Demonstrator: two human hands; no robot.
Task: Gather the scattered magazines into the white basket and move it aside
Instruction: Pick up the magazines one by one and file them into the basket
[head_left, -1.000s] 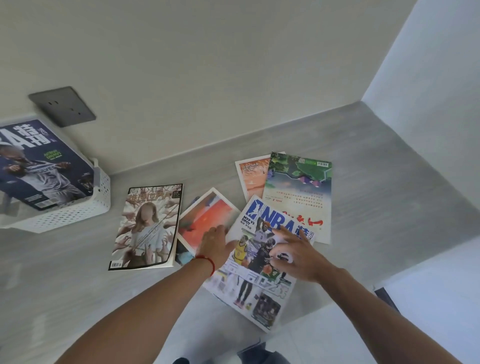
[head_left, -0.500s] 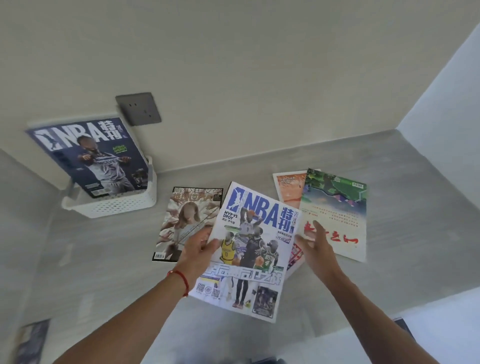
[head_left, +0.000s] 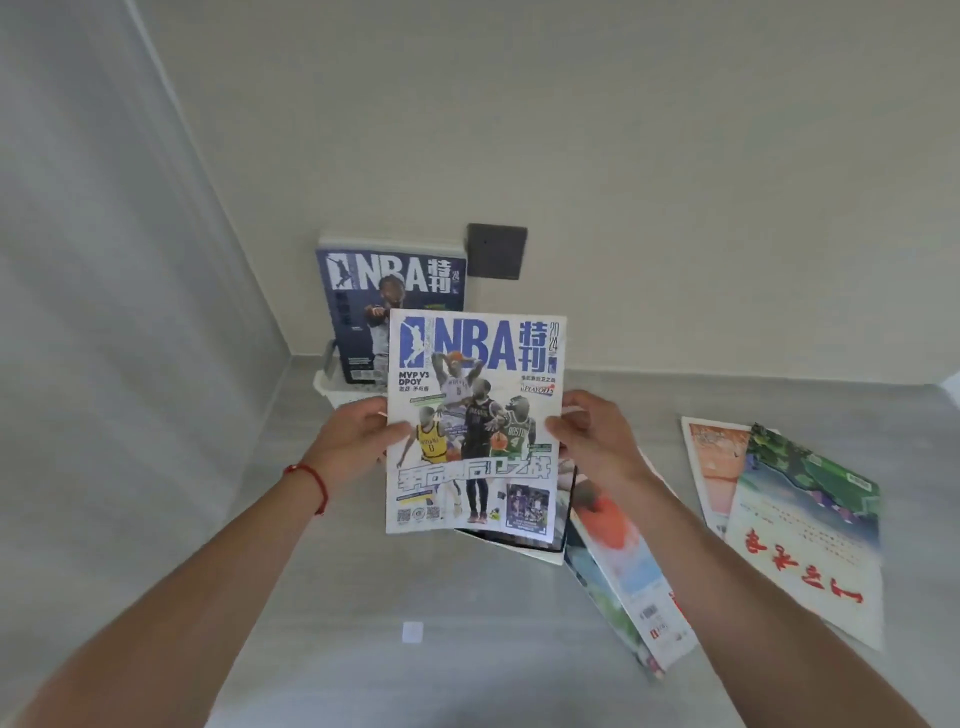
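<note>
Both hands clamped on one white NBA magazine (head_left: 475, 421): left hand (head_left: 356, 439) at 9 o'clock edge, right hand (head_left: 589, 439) at 3. Held upright before white basket (head_left: 340, 395) at 12; best slid in behind dark magazine (head_left: 382, 306), edges level.

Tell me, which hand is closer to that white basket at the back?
The left hand. It holds the white-covered NBA magazine's left edge just in front of the white basket. The right hand grips the opposite edge, farther to the basket's right.
</note>
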